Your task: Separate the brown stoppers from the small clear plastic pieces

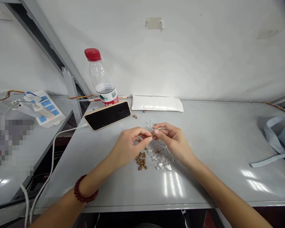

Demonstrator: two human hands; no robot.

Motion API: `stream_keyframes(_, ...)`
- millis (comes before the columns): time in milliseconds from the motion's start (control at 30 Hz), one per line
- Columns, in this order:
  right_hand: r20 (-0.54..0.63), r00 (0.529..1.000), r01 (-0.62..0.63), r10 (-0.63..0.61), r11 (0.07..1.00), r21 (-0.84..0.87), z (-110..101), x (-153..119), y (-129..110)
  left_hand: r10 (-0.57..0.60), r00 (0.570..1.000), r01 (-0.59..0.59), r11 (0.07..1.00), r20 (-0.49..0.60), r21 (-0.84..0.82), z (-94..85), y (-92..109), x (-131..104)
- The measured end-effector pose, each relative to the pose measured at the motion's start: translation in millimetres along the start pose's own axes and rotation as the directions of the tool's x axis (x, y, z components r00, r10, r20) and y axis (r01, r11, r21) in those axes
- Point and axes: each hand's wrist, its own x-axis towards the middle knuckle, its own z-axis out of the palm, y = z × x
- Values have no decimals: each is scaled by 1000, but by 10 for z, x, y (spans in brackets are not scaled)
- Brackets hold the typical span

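My left hand [129, 145] is closed in a pinch, and a sliver of a small brown piece [151, 136] shows at its fingertips. Almost touching it, my right hand [174, 139] is also pinched, with thumb and index finger together; what lies between them is too small to make out. Below the left hand is a loose pile of small brown blocks [141, 161] on the grey table [211, 183]. Clear plastic pieces [161, 155] are heaped under the right hand, which partly covers them. More clear pieces [150, 123] lie just beyond the fingers.
A phone [108, 116] on a charging cable leans against a red-capped water bottle [103, 79]. Against the wall lies a white padded envelope [157, 103]. A power strip [47, 109] sits on the left neighbouring surface. Grey-blue fabric [279, 136] rests at the far right.
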Motion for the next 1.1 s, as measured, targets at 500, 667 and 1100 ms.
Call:
stream_keyframes(500,48,999,21,-24,998,56,94,-56,53,185,980,-171,972,-75,159,91,-50,-23)
stream_keyframes(667,115,993,9,-20,995,99,94,-73,55,201,979,-192,969,-44,156,66,-21,-11)
stream_keyframes(1100,250,908,374,-335,387,-843,27,31,284,-251,922,42,820,293,571,-349,-151,-22)
